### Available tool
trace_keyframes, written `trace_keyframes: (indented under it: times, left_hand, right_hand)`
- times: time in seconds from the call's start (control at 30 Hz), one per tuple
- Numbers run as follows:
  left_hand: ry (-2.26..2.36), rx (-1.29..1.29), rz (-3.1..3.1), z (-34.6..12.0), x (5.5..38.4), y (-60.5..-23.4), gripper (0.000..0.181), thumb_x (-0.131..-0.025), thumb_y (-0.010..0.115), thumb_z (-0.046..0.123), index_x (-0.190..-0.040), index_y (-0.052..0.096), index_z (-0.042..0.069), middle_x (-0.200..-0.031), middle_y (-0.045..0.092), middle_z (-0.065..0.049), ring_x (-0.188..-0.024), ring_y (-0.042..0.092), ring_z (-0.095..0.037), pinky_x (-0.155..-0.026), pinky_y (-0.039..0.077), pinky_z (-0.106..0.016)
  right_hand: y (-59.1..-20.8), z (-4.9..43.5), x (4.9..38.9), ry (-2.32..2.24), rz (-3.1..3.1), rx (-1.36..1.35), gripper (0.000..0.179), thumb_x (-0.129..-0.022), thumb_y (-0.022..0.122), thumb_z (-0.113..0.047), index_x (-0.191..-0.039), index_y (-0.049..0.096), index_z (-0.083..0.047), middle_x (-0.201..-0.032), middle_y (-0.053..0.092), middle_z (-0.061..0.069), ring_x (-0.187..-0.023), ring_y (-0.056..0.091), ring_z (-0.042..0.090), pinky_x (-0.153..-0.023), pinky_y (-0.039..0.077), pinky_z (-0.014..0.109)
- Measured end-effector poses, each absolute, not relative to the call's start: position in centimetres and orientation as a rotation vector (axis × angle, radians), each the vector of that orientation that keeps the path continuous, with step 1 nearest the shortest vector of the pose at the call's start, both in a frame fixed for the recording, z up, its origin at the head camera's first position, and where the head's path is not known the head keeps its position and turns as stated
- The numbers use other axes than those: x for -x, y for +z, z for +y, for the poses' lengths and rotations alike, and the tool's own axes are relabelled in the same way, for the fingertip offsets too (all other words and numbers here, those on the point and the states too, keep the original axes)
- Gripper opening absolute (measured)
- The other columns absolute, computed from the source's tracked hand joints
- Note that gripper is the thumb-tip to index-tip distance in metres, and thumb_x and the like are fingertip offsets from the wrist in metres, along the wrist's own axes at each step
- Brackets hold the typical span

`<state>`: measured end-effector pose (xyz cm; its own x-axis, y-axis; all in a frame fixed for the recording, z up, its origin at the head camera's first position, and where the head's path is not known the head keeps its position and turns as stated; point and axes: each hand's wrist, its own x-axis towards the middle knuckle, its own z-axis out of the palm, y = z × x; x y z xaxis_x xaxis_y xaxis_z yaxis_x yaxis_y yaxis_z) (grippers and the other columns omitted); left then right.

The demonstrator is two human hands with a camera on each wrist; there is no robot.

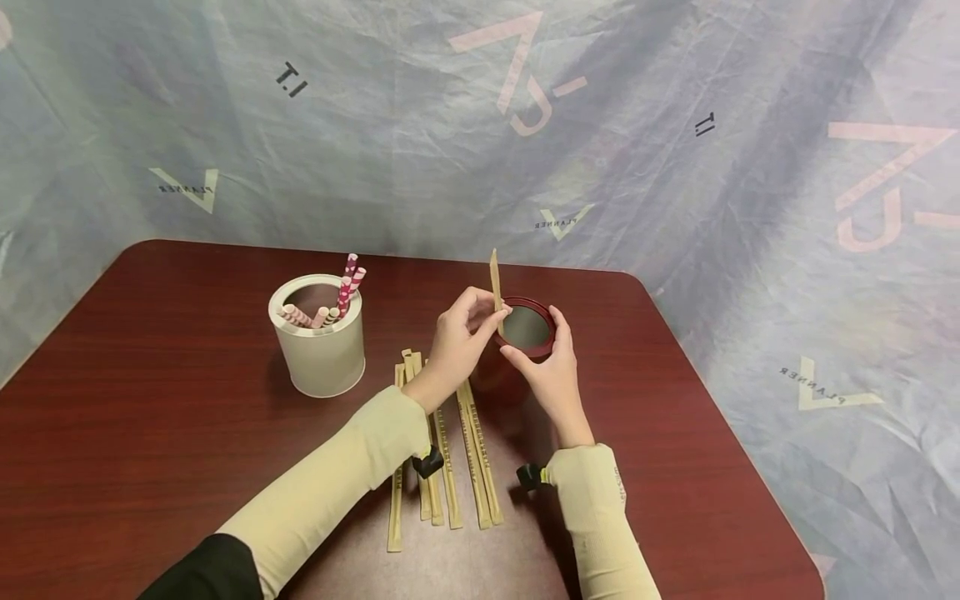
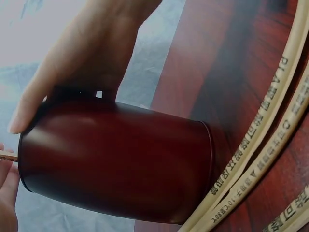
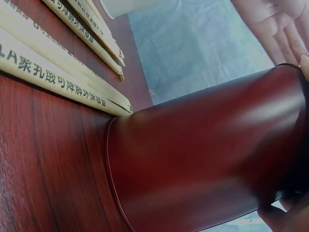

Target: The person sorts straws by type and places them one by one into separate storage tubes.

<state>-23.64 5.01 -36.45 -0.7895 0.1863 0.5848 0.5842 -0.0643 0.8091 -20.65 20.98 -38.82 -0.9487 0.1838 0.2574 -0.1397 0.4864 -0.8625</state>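
Note:
In the head view my left hand (image 1: 457, 342) pinches a paper-wrapped straw (image 1: 494, 275) between thumb and fingers. The straw stands nearly upright, its lower end at the left side of the mouth of a dark red can (image 1: 513, 375). My right hand (image 1: 551, 367) grips this can near its rim, thumb in front and fingers on the far right side. Up close, the can (image 2: 120, 159) fills the left wrist view, and the straw (image 2: 7, 155) shows at its rim. Whether anything lies at the bottom of the can is too dark to tell.
Several paper-wrapped straws (image 1: 480, 467) lie on the table (image 1: 172, 433) below my left forearm, close to the can's base. To their left stands a white can (image 1: 326, 358) with several pink and patterned paper straws (image 1: 347, 292). A grey printed sheet (image 1: 375, 125) hangs behind.

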Motion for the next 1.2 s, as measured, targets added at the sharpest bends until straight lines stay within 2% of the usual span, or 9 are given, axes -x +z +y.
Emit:
trace_keyframes:
  times: [0.37, 0.9, 1.2]
  left_hand:
    - [-1.864, 0.633, -2.035, 5.56, 23.75, -36.24, 0.018, -0.092, 0.065, 0.011, -0.107, 0.063, 0.0, -0.105, 0.07, -0.015, -0.104, 0.068, -0.025, -0.093, 0.053, -0.031]
    - [-1.802, 0.567, -2.082, 5.68, 23.47, -36.08, 0.024, -0.09, 0.066, 0.01, -0.109, 0.062, -0.003, -0.11, 0.067, -0.019, -0.109, 0.066, -0.029, -0.094, 0.052, -0.034]
    - [-1.895, 0.585, -2.044, 5.13, 23.1, -36.26, 0.028, -0.09, 0.067, 0.009, -0.116, 0.062, -0.001, -0.116, 0.066, -0.017, -0.113, 0.065, -0.027, -0.098, 0.05, -0.029]
  right_hand:
    - [-38.7, 21.04, 20.58, 1.48, -2.419, 0.034, 0.092, -0.081, 0.076, -0.036, -0.153, 0.021, -0.018, -0.154, 0.032, 0.005, -0.132, 0.042, 0.024, -0.106, 0.04, 0.05]
    - [-38.77, 20.93, 20.65, 1.478, -2.418, 0.043, 0.093, -0.081, 0.077, -0.036, -0.153, 0.022, -0.017, -0.153, 0.033, 0.006, -0.133, 0.041, 0.024, -0.107, 0.04, 0.05]
    - [-38.83, 20.96, 20.66, 1.476, -2.412, 0.045, 0.092, -0.081, 0.077, -0.036, -0.153, 0.022, -0.018, -0.153, 0.034, 0.005, -0.133, 0.041, 0.023, -0.107, 0.039, 0.05]
